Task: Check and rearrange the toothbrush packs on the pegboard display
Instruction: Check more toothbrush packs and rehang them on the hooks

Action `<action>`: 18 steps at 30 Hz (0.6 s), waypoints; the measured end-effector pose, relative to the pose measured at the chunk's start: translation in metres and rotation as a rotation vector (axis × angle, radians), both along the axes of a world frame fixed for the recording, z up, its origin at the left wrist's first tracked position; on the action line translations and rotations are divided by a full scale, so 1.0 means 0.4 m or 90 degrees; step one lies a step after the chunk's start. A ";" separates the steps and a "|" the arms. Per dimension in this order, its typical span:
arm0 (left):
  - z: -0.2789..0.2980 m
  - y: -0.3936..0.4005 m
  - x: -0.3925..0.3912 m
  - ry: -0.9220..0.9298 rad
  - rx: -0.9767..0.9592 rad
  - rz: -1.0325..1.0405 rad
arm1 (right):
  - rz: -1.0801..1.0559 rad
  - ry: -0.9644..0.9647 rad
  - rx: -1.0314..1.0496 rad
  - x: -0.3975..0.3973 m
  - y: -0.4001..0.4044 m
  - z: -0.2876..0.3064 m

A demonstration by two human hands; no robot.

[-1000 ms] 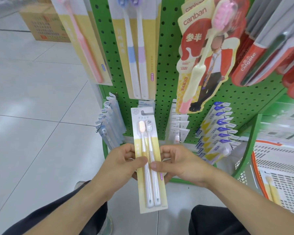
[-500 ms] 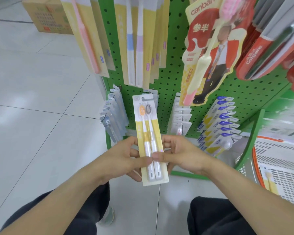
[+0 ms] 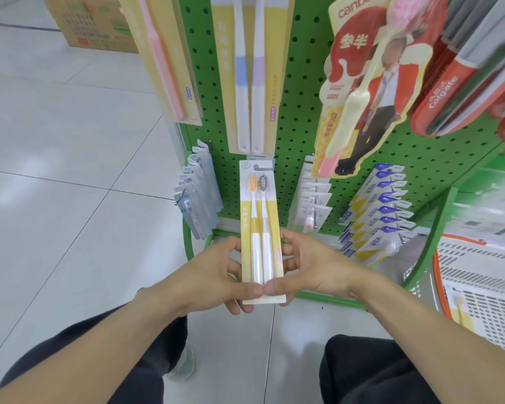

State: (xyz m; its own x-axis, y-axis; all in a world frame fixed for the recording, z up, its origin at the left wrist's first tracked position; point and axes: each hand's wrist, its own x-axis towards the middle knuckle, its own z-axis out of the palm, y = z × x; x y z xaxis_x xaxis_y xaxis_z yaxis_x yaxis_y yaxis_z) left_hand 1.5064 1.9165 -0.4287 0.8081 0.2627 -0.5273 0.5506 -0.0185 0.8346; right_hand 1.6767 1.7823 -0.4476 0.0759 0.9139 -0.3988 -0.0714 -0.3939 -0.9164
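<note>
Both the left hand [image 3: 207, 275] and right hand [image 3: 309, 266] pinch the bottom of a yellow two-brush toothbrush pack [image 3: 260, 228], thumbs closed on its front, holding it upright before the green pegboard [image 3: 303, 112], probably so its hang hole lines up with a hook.

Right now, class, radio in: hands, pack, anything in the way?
Left hand and right hand both grip the twin pack. Pack upright before the pegboard, not hooked. Nothing between.

top edge cuts off the hanging packs [image 3: 247, 74]; colgate packs [image 3: 461, 83] blurred; small print on the held pack [image 3: 260, 228] unreadable
</note>
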 end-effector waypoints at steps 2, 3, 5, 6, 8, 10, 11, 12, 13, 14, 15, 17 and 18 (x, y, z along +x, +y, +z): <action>0.000 0.003 0.001 -0.004 0.005 0.015 | 0.007 -0.001 -0.006 -0.003 -0.001 -0.001; 0.000 0.003 0.002 -0.004 0.009 0.018 | 0.002 0.002 -0.004 -0.004 -0.001 -0.002; 0.003 0.003 0.004 -0.001 0.024 0.025 | -0.017 0.016 0.003 -0.002 0.002 -0.001; 0.004 0.004 0.006 -0.002 0.030 0.031 | -0.025 0.024 0.004 0.002 0.003 0.001; 0.007 0.006 0.010 0.008 0.045 0.034 | -0.025 0.033 0.002 0.008 0.004 0.004; 0.006 0.009 0.010 0.055 0.105 0.001 | -0.021 0.028 -0.008 0.010 0.004 0.001; 0.005 0.010 0.007 0.097 0.173 -0.033 | -0.022 0.020 -0.014 0.009 0.003 -0.002; 0.004 0.011 0.004 0.140 0.237 -0.059 | -0.024 0.010 -0.021 0.007 0.003 -0.006; 0.003 0.010 0.003 0.165 0.266 -0.064 | -0.024 -0.003 -0.026 0.004 0.003 -0.010; -0.001 0.009 0.003 0.162 0.250 -0.051 | -0.021 -0.021 -0.031 0.001 0.003 -0.012; -0.005 0.005 0.005 0.138 0.202 -0.026 | -0.015 -0.046 -0.032 -0.003 0.003 -0.014; -0.007 -0.004 0.009 0.077 0.101 0.029 | -0.007 -0.106 -0.022 -0.013 0.003 -0.016; -0.005 -0.008 0.011 0.053 0.069 0.046 | -0.007 -0.137 -0.012 -0.019 0.004 -0.017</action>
State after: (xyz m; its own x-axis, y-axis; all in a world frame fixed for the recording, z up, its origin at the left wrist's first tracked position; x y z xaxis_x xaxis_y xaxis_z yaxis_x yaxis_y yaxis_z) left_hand 1.5108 1.9134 -0.4308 0.7398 0.3772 -0.5571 0.6210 -0.0642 0.7812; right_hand 1.6692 1.7839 -0.4544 0.1706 0.9052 -0.3893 0.1203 -0.4112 -0.9036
